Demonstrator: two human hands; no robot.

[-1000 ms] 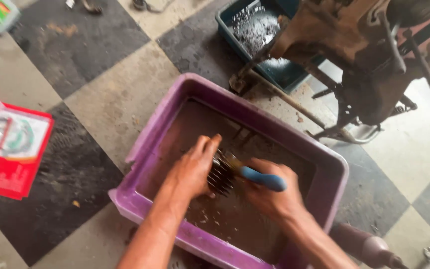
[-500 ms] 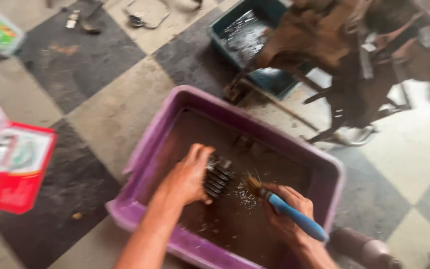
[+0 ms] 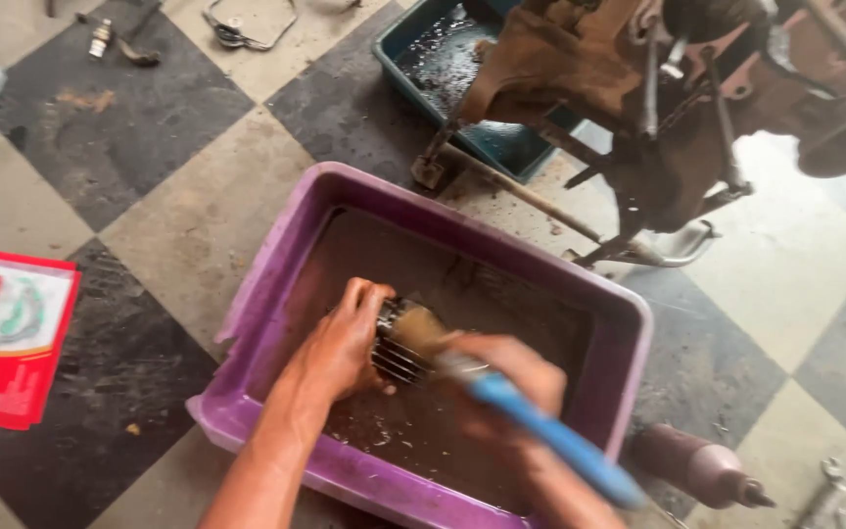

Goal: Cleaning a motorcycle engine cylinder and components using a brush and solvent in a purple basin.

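- left hand point(image 3: 337, 345) reaches in from 7 o'clock, forearm angled up toward centre, fingers curled over a finned metal part point(image 3: 396, 345) and gripping it, palm down.
- finned metal part sits half sunk in dirty brown liquid, about mid-basin, just right of the left hand.
- right hand point(image 3: 501, 384) comes in from 5 o'clock, motion-blurred, fist wrapped round the blue handle of a brush point(image 3: 531, 421); handle points to 5 o'clock, bristle end rests on the part's top.
- both hands work inside the purple plastic basin point(image 3: 276, 284) on the checkered tile floor point(image 3: 178, 216).
- teal tray point(image 3: 399, 39) at 12 o'clock, under a rusty motorcycle frame point(image 3: 638, 88) at 1 o'clock.
- red package point(image 3: 12, 343) at 9 o'clock, well apart from the basin.
- brown cylindrical part point(image 3: 692, 465) lies just beside the basin at 4 o'clock.
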